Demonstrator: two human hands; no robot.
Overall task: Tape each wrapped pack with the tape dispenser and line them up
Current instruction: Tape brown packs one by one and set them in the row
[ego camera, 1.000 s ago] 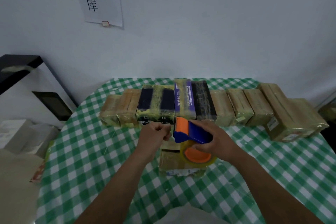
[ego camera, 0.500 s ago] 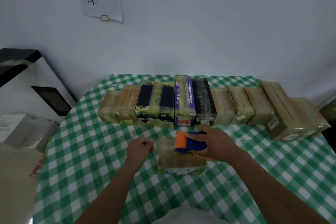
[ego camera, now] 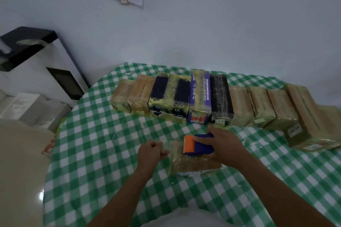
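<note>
The dispenser (ego camera: 200,145) is gripped by the right hand (ego camera: 225,145) atop the pack (ego camera: 191,166) on the counter (ego camera: 103,153); the left hand (ego camera: 150,153) is curled just left, any pinch unclear; unbraced, the pack could be dragged and the tape wrinkled.

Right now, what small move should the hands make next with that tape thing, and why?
Probably draw the tape dispenser rightward across the top of the pack. The right hand grips it, resting on the pack with its orange end toward the left hand, which is curled at the pack's left edge, perhaps pinching tape I cannot make out.
</note>
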